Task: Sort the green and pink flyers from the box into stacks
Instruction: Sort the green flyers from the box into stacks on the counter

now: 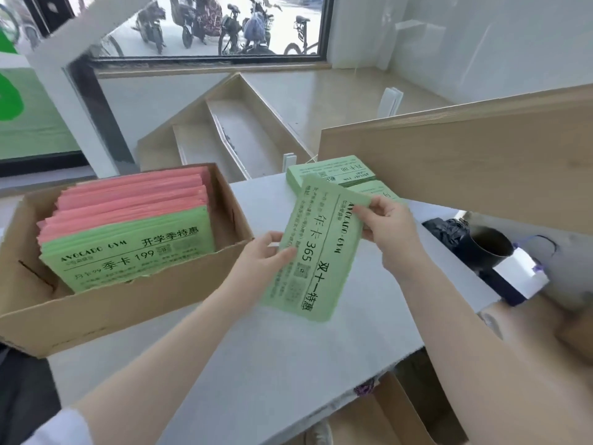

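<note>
Both hands — left hand [263, 255], right hand [390, 229] — pinching green flyer bundle [316, 252] right of box [134, 303]; green stack [330, 171] beyond box growing — pink flyers [134, 194] remaining inside.

Street-front gym reception or shop: large window [208, 27] onto parked scooters [195, 20], white counter [256, 348], box [128, 309] of "Avocado Gym" promotional flyers [128, 252].
</note>
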The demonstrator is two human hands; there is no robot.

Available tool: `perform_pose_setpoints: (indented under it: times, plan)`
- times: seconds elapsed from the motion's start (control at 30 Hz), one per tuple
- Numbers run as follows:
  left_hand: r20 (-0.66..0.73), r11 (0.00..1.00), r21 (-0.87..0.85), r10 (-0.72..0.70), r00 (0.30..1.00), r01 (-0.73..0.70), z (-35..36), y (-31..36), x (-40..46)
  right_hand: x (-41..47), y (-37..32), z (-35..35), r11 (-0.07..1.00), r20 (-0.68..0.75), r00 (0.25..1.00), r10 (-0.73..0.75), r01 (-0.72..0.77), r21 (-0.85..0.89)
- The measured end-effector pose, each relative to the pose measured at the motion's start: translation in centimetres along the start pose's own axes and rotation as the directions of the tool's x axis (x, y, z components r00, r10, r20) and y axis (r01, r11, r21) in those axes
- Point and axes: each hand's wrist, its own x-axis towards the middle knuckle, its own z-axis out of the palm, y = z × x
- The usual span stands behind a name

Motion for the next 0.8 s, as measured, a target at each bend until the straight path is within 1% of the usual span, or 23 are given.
perform_pose_setpoints:
  times: [0.1,0.13,0.2,0.23,0.27,0.33,0.4,0.47,0.57,0.63,0.7,0.73,0.8]
  plan:
    - [0.031,0.99,0.078,-0.121,0.992,0.118,2.4,-2.0,2.8,3.9,1.6,-2.8,0.99,-0.14,0.984,0.111,-0.097,0.104]
    - [0.051,0.985,0.078,-0.155,0.987,0.151,3.0,-2.4,3.7,5.2,2.2,-3.7,0.984,-0.177,0.974,0.144,-0.122,0.133]
    - [0.088,0.982,0.015,-0.188,0.978,0.187,4.2,-2.7,5.4,7.7,3.3,-5.4,0.965,-0.224,0.951,0.216,-0.172,0.199]
    - [0.071,0.981,-0.021,-0.191,0.979,0.193,4.8,-2.7,6.2,8.8,3.7,-6.1,0.954,-0.238,0.939,0.246,-0.191,0.233]
    - [0.024,0.98,-0.062,-0.187,0.982,0.188,5.4,-2.5,6.9,9.9,4.1,-6.8,0.944,-0.249,0.93,0.27,-0.204,0.261]
    - [-0.126,0.982,-0.136,-0.15,0.981,0.133,6.4,-2.0,8.6,11.8,4.7,-7.9,0.931,-0.254,0.922,0.292,-0.213,0.297]
    - [-0.263,0.988,-0.147,-0.09,0.96,0.053,7.1,-1.2,10.5,13.5,5.1,-8.7,0.937,-0.239,0.931,0.276,-0.204,0.285]
    - [-0.361,0.992,-0.128,-0.033,0.932,-0.014,7.5,-0.2,12.5,15.0,5.4,-9.3,0.966,-0.205,0.954,0.22,-0.184,0.18]
    - [-0.464,0.996,-0.06,0.029,0.885,-0.064,7.7,0.9,15.5,16.7,6.1,-10.3,0.988,-0.16,0.982,0.099,-0.116,-0.1]
    - [-0.509,0.998,0.018,0.055,0.859,-0.053,7.7,0.9,17.2,17.6,6.7,-11.0,0.959,-0.143,0.989,0.046,-0.084,-0.27]
    - [-0.534,0.995,0.099,0.063,0.843,-0.011,7.7,0.3,18.4,18.1,7.5,-11.5,0.902,-0.112,0.994,-0.009,-0.04,-0.43]
    - [-0.543,0.991,0.132,0.063,0.838,0.011,7.7,-0.1,18.8,18.3,7.8,-11.6,0.872,-0.098,0.995,-0.029,-0.022,-0.489]
    - [-0.557,0.982,0.18,0.058,0.828,0.052,7.6,-1.2,19.2,18.3,8.3,-11.7,0.848,-0.084,0.995,-0.051,-0.002,-0.53]
